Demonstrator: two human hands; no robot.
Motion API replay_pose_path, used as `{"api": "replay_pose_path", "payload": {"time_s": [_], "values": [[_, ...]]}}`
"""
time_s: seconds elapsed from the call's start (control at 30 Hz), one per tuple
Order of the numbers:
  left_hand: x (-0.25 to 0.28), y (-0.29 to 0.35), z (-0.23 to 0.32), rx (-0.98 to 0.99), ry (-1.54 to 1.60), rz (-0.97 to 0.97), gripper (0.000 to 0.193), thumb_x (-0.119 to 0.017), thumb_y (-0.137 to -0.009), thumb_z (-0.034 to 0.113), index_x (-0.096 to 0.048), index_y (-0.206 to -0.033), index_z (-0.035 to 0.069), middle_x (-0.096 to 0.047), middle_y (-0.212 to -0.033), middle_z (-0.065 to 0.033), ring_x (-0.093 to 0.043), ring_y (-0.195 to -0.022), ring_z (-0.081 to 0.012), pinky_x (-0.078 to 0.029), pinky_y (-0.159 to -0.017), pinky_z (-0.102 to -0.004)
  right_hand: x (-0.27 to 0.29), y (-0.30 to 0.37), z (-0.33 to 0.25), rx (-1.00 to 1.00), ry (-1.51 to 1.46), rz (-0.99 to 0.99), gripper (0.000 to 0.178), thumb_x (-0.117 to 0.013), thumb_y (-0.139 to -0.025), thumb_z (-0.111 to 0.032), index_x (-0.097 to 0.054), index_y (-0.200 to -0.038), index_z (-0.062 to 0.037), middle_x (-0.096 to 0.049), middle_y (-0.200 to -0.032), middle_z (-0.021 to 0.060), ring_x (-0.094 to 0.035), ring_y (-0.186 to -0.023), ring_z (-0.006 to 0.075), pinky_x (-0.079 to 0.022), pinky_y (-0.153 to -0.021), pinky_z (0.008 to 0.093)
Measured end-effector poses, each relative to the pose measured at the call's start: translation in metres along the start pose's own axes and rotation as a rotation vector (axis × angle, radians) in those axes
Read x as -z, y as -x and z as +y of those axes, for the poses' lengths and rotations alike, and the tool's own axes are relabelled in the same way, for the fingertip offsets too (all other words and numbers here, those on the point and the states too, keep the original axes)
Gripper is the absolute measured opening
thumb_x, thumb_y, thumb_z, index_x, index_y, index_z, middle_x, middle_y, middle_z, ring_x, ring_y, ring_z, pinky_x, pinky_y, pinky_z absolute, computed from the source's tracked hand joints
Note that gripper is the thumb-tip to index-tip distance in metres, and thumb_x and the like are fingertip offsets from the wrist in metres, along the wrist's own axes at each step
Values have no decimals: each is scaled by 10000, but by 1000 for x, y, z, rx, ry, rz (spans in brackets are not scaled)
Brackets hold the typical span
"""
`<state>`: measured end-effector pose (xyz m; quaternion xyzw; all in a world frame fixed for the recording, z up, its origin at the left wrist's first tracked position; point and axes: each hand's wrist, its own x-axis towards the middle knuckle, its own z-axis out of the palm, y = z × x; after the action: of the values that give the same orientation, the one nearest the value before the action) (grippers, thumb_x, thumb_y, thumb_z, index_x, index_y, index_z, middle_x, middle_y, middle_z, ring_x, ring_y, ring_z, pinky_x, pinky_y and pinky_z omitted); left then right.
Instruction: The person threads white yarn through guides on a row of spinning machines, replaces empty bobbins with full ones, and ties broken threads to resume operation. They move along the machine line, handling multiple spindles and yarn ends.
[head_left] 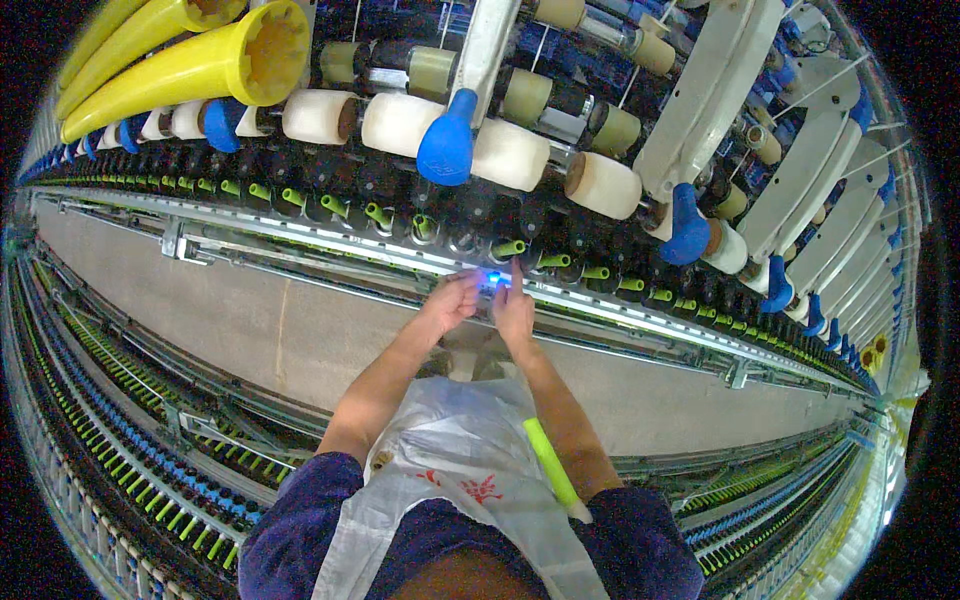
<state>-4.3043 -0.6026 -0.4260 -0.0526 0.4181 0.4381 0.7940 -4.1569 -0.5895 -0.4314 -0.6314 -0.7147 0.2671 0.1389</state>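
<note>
My left hand is by the lit rail, its fingers pinched together; what they hold, if anything, is too small to make out. Just to its right is my right hand, with the index finger stretched up to a green bobbin tube and the other fingers partly bent. Between the two hands a small blue light glows on the spinning frame's rail. Above the hands, a row of black spindle housings carries similar green tubes, and one position just left of that tube shows none.
White rollers and blue-tipped pressure arms hang above the spindles. Large yellow tubes jut out at upper left. Behind me, across the grey floor, runs another machine row. A bright green tube lies against my apron.
</note>
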Motion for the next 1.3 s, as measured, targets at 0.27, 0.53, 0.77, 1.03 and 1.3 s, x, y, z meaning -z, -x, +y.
{"api": "replay_pose_path", "payload": {"time_s": [0.27,0.53,0.77,1.03,1.3], "values": [[31,22,-2,-15,68,15,122,-558,-913,195,-619,-929,90,-346,-552,86,-286,-442,-19,-189,-364,-178,-26,-40,-30,-451,-944,30,276,-534,-871,-118,-443,-1092,21,-556,-555,69,-478,-416,140,-353,-381,287],[22,15,-4,5,48,30,117,-583,-897,180,-627,-917,73,-369,-556,79,-301,-436,-27,-200,-361,-183,1,1,-6,-29,157,-45,534,-533,-837,-131,-403,-1355,-126,-587,-630,234,-592,-572,405,-456,-504,505],[-2,-5,-10,-88,-147,110,27,-627,-853,164,-636,-851,139,-413,-549,93,-338,-442,-24,-238,-376,-198,16,9,-11,67,-208,-23,499,-603,-841,-150,-469,-1322,-134,-626,-640,163,-597,-483,317,-474,-448,394],[4,8,9,35,-219,56,79,-592,-865,161,-633,-904,106,-403,-573,76,-325,-451,-34,-233,-394,-202,33,0,21,-86,-509,22,110,-623,-840,-71,-686,-901,-5,-651,-644,56,-623,-533,106,-454,-450,217],[13,23,41,-102,194,230,71,-574,-876,123,-632,-884,82,-449,-606,63,-333,-448,-30,-251,-396,-185,-7,-17,-2,-95,51,462,175,-724,-750,-180,-660,-730,-19,-632,-615,111,-618,-526,203,-463,-510,308]]}}
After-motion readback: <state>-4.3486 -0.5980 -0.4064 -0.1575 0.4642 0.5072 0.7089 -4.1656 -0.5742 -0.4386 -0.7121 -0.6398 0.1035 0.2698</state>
